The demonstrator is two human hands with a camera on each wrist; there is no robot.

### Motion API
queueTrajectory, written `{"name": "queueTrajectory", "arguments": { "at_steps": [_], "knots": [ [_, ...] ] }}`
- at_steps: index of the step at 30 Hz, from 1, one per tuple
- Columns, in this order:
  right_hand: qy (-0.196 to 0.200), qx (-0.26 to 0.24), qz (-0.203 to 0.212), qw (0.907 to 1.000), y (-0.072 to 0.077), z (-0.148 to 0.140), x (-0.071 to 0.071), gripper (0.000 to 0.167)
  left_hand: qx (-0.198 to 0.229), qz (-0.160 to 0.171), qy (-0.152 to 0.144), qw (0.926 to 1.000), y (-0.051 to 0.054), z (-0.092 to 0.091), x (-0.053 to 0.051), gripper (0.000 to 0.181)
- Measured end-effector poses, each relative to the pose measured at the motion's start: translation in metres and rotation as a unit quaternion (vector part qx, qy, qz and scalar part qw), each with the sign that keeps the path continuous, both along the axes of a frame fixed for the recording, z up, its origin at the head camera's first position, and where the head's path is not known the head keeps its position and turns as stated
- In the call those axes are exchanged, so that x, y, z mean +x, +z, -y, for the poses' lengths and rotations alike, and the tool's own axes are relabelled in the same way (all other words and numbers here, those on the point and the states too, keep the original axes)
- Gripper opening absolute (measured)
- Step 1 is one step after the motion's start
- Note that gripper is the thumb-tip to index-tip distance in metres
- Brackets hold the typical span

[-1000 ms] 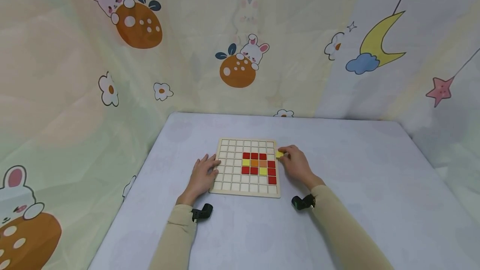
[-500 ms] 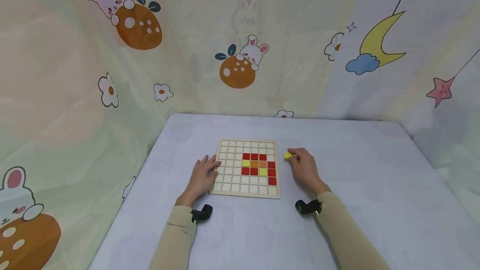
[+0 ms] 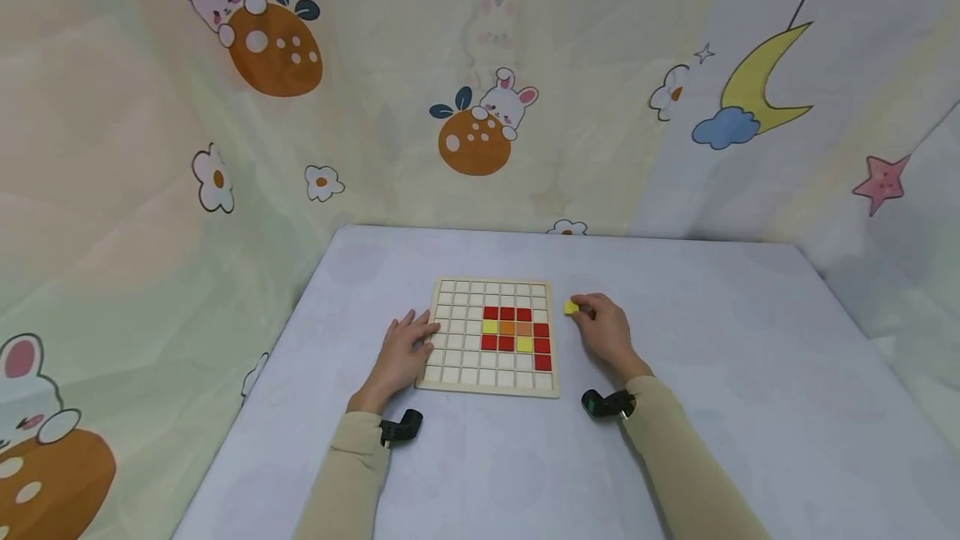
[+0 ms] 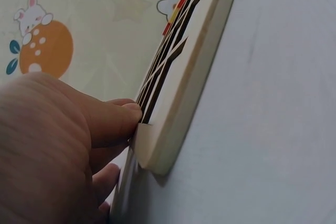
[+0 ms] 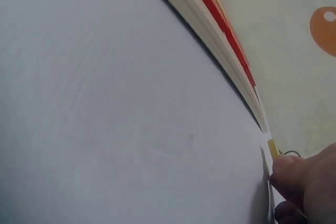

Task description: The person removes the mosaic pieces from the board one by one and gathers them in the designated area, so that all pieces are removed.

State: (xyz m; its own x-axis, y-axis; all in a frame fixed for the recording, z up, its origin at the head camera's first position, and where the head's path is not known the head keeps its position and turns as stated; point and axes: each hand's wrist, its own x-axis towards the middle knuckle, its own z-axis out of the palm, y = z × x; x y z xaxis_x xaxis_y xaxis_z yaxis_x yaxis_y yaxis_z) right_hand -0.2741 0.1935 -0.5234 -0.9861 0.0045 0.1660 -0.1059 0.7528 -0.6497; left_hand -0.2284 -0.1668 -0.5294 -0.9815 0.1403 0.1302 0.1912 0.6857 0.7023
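Note:
A wooden grid board (image 3: pixel 487 392) lies flat on the table, with red, orange and yellow squares in its middle and right cells. My left hand (image 3: pixel 397 359) rests on the board's left edge, fingers spread; in the left wrist view the thumb of that hand (image 4: pixel 58 135) lies on the rim of the board (image 4: pixel 173 124). Just right of the board, my right hand (image 3: pixel 606 333) pinches a yellow square (image 3: pixel 571 307) between thumb and fingers. The right wrist view shows the same yellow square (image 5: pixel 273 149) at the fingertips of the hand (image 5: pixel 310 182), apart from the board.
The white table (image 3: pixel 465 465) spreads around the board. Behind it hangs a cloth (image 3: pixel 375 107) printed with rabbits, flowers, a moon and a star. Black wrist cameras sit on the left wrist (image 3: pixel 402 427) and right wrist (image 3: pixel 609 404).
My right hand first moved rightward away from the board's edge with the yellow square, then came slightly back left. My left hand has stayed on the board.

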Motion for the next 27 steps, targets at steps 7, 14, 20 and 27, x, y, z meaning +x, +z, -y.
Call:
{"name": "queueTrajectory", "arguments": {
  "at_steps": [7,14,20,27],
  "knots": [
    [-0.051,-0.013,-0.016,0.9985,-0.009,0.007,0.001,0.029,0.011,-0.011,-0.004,0.9999,-0.001,0.001,0.001,0.035],
    [-0.067,-0.017,-0.038,0.9969,-0.017,0.011,0.002,0.027,0.010,0.006,0.000,0.9999,-0.002,0.001,0.002,0.035],
    [-0.064,-0.010,-0.041,0.9970,-0.017,0.010,0.004,0.025,0.009,0.010,-0.001,0.9999,-0.002,0.001,0.003,0.035],
    [-0.064,-0.017,-0.040,0.9970,-0.013,0.010,0.005,0.025,0.001,0.007,0.003,1.0000,-0.002,0.000,0.000,0.035]
  ]
}}
